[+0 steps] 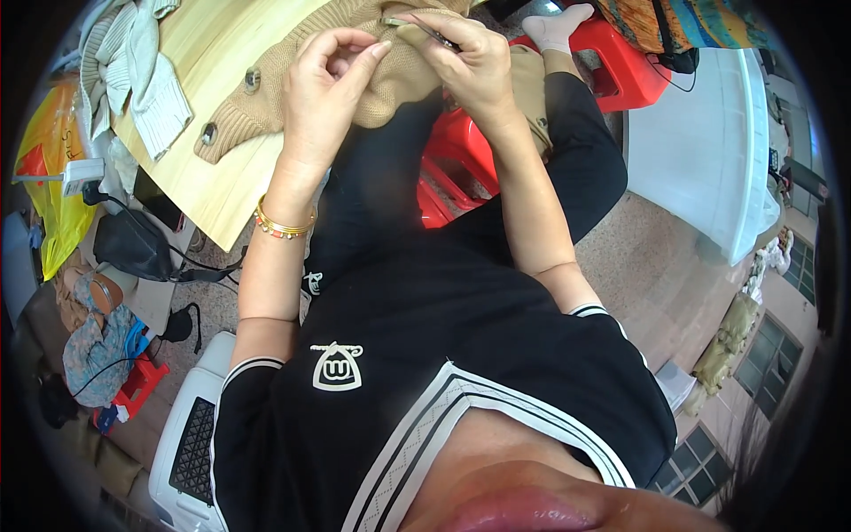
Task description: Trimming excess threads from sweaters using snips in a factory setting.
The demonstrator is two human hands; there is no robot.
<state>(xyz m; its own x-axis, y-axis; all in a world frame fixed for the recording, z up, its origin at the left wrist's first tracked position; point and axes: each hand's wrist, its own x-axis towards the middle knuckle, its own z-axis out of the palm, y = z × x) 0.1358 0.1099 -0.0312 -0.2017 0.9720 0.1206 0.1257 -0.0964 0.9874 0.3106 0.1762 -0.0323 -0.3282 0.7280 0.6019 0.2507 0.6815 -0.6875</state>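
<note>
Both hands work at the tan ribbed knit cardigan (372, 62) on the pale wooden counter (222, 53): the left hand (324, 84) has its grip pinched shut on the knit, and the right hand (470, 62) has its grip closed on what looks like small dark scissors (434, 34).

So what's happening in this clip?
A seated person is working on a tan knitted cardigan that lies on the edge of a light wooden table. The right hand holds a thin dark tool, possibly small scissors, against the fabric. The left hand pinches something too fine to make out just above the knit. Two round buttons show on the garment's edge. A pale folded garment lies further along the table.
</note>
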